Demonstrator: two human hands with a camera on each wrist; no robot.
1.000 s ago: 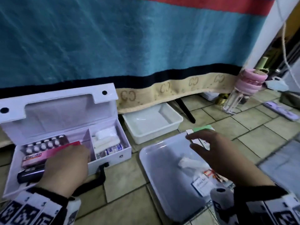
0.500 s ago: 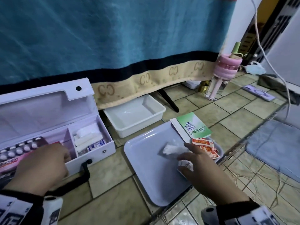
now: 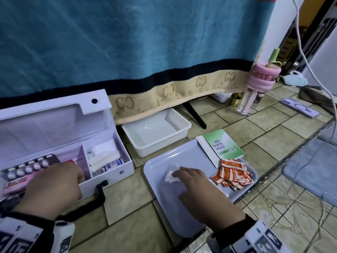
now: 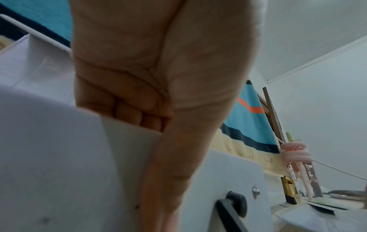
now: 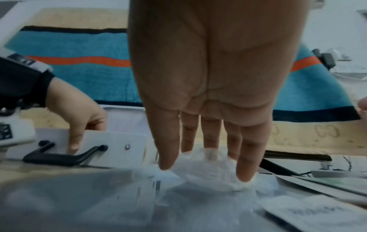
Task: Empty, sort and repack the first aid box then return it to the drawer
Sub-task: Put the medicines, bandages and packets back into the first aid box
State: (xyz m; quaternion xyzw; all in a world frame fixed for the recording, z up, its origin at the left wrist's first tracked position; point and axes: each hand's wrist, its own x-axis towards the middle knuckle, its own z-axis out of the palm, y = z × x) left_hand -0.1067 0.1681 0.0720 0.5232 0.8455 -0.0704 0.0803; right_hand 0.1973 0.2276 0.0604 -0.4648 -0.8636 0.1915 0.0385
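The white first aid box (image 3: 116, 177) stands open on the tiled floor at the left, lid up. It holds a blister pack (image 3: 27, 167), a pink Bacidin carton (image 3: 18, 181) and gauze rolls (image 3: 104, 152). My left hand (image 3: 54, 183) grips its front wall (image 5: 119, 141), thumb outside and fingers curled inside (image 4: 139, 109). My right hand (image 3: 180, 183) lies on the grey tray (image 3: 164, 207), its straight fingers (image 5: 246, 164) pressing a white cotton wad (image 3: 170, 175) (image 5: 210, 172). A green leaflet (image 3: 224, 148) and orange plaster sachets (image 3: 232, 174) lie at the tray's right end.
An empty white tub (image 3: 156, 132) sits behind the tray under the hanging teal blanket (image 3: 145, 42). A pink-capped bottle (image 3: 259, 88) and a phone (image 3: 299, 107) are at the far right. A blue mat (image 3: 313, 167) and a white cable (image 3: 310, 70) lie to the right.
My right hand has let go of the green leaflet, which now lies on the tray, and has come down onto the white wad. The left hand stays on the box.
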